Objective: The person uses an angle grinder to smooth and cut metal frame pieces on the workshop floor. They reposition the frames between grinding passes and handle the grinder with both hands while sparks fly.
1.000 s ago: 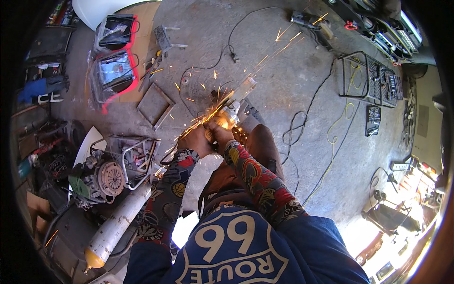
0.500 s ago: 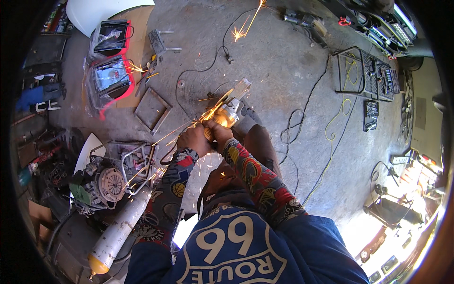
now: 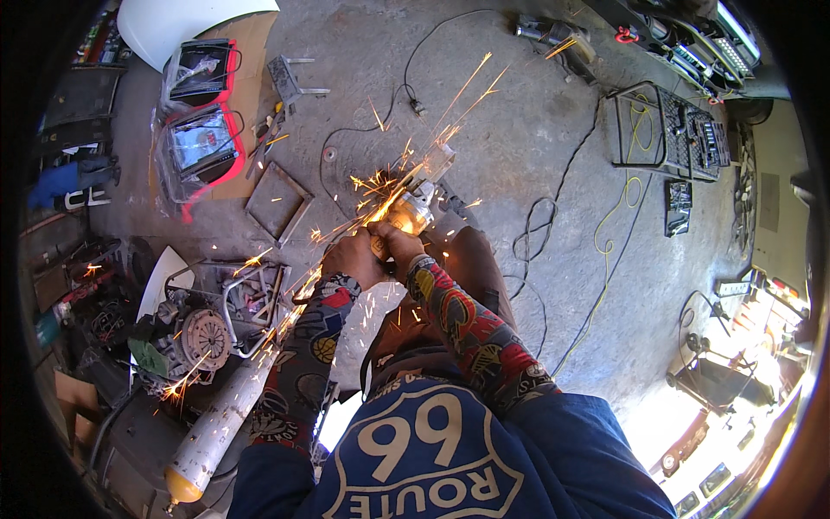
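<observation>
Both hands are closed around an angle grinder point(image 3: 408, 213) with a yellowish body, in the middle of the view. My left hand point(image 3: 353, 258) wraps its near left side, and my right hand point(image 3: 399, 244) grips close beside it, on top. Sparks stream from the grinder's left edge, down past my left forearm and up beyond the tool. A metal piece point(image 3: 441, 159) lies against the grinder's far end; sparks and the tool partly hide where they touch. Patterned sleeves cover both my forearms.
A square metal frame point(image 3: 279, 204) lies on the floor to the left. Nearer are a gas cylinder point(image 3: 223, 424) and an engine part with a round clutch point(image 3: 206, 340). Black cable point(image 3: 538, 227) and yellow cord point(image 3: 606, 251) trail at right, near a black metal rack point(image 3: 640, 130).
The sparks have spread wider, with more flying around the grinder and down to the left. My hands and the grinder stay in nearly the same place.
</observation>
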Demonstrator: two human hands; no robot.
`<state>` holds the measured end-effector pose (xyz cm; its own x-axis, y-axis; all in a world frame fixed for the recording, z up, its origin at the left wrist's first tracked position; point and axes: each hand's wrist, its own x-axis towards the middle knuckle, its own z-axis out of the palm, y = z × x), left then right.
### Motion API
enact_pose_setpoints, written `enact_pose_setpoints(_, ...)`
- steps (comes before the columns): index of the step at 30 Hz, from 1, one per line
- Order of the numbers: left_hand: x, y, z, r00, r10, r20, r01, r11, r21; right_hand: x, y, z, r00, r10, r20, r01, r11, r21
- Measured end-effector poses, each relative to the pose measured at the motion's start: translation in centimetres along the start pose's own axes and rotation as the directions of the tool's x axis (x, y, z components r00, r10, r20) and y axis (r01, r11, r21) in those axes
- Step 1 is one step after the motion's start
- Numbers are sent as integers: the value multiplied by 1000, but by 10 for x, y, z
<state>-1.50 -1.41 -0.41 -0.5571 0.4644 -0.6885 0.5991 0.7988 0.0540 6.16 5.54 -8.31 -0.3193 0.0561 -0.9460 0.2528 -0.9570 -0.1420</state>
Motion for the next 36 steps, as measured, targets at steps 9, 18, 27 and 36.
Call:
enact_pose_setpoints(9, 1, -5, 3, 999, 39, -31, -41, 998, -56, 6, 3, 1, 1000, 11, 13, -11, 1000, 15)
enact_pose_setpoints(18, -1, -3, 0, 998, 44, -44, -44, 999, 0, -5, -5, 1, 999, 29, 38, -29, 1000, 4)
enact_pose_setpoints(27, -2, -4, 2, 998, 31, -63, -31, 1000, -1, -2, -3, 2, 997, 23, 72, -24, 1000, 12)
enact_pose_setpoints(36, -2, -1, -4, 998, 17, -64, -18, 1000, -9, 5, 0, 2, 990, 32, 134, -36, 999, 23)
